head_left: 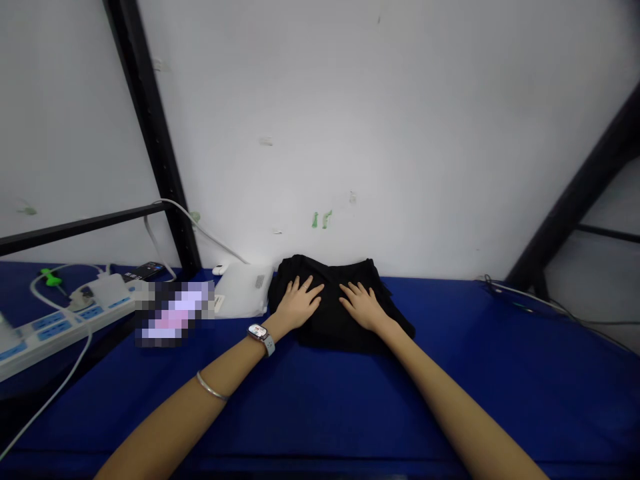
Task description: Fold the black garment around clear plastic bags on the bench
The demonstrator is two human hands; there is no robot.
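Black folded cloth (333,317) on blue table (320,407), near wall (400,133), just beside a whitish packet (240,290). Left hand (297,307) and right hand (365,308) lie flat on cloth, fingers spread; grip released on both.

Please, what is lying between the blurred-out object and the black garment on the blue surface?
In the head view, a flat, whitish plastic packet lies between the blurred-out object and the black garment, close beside the garment.
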